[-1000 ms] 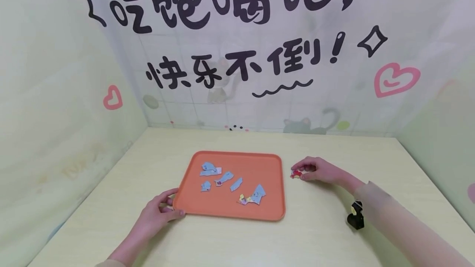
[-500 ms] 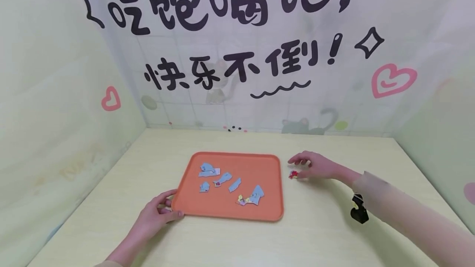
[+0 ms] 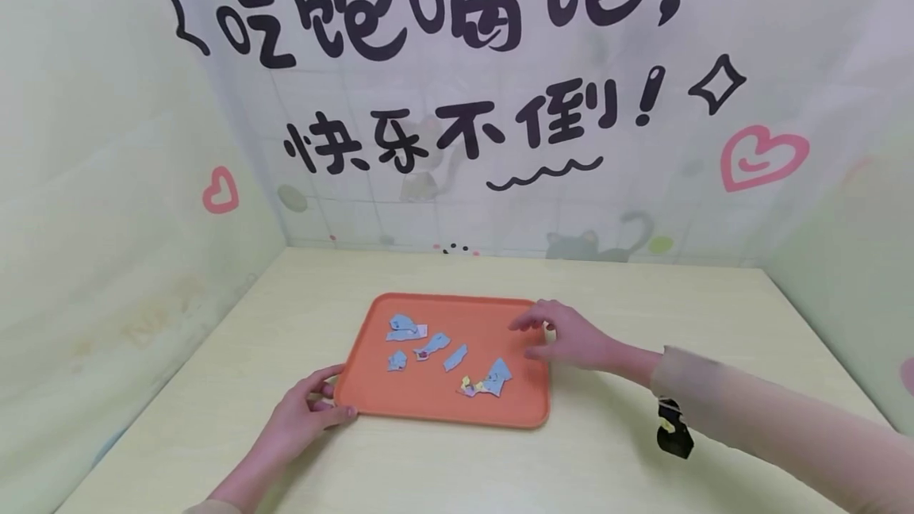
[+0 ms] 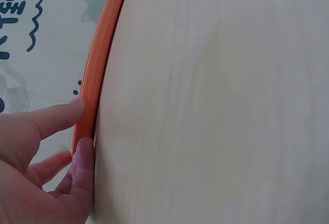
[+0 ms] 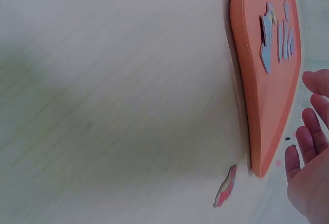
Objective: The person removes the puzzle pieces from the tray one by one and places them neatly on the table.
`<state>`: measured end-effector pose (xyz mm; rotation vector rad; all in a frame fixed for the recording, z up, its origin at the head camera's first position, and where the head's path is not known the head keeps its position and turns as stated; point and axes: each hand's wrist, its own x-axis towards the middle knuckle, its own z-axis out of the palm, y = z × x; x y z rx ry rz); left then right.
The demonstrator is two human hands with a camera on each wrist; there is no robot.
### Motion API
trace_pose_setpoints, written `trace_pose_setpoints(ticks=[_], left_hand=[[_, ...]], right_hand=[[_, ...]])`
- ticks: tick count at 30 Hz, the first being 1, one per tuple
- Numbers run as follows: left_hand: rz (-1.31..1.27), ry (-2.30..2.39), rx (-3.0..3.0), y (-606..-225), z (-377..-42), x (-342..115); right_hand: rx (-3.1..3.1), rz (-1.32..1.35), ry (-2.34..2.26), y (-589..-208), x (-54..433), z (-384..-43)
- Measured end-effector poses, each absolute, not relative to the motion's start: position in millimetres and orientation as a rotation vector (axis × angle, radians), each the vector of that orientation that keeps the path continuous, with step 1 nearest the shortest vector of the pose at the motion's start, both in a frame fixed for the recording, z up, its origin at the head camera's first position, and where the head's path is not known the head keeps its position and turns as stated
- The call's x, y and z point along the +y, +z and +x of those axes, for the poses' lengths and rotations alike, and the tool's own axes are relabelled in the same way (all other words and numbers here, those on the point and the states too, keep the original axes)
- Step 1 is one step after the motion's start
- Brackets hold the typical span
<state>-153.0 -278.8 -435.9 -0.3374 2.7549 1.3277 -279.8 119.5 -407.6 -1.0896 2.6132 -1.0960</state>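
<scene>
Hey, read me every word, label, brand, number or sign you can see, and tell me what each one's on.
"吃饱喝饱," – upper line, black characters on the white printed backdrop.
"快乐不倒!" – lower line, same backdrop.
Faint tan marks on the pale left side panel: too faint to read.
Printing on the light-blue irregular flat pieces on the orange rectangular tray: too small to read.

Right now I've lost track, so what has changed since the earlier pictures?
The right hand let go of the red piece, which lies on the table beside the tray, and moved left, over the tray's right edge. Unchanged: the left hand holding the tray's near left corner, and the blue pieces.
</scene>
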Motion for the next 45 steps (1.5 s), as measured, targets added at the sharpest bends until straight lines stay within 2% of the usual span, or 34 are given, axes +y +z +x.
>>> trace_pose_setpoints(ticks=[14, 30, 45], left_hand=[[-0.348, 1.346, 2.756, -437.1, -154.7, -278.3], [-0.337, 1.348, 2.759, -437.1, -154.1, -278.8], [-0.340, 1.372, 2.742, -436.2, -153.1, -278.1]], right_hand=[[2.524, -1.210, -0.956, -419.0, 88.5, -265.5], [2.591, -1.380, -0.725, -432.8, 76.9, -256.0], [2.617, -1.443, -0.654, -415.0, 87.6, -258.1]])
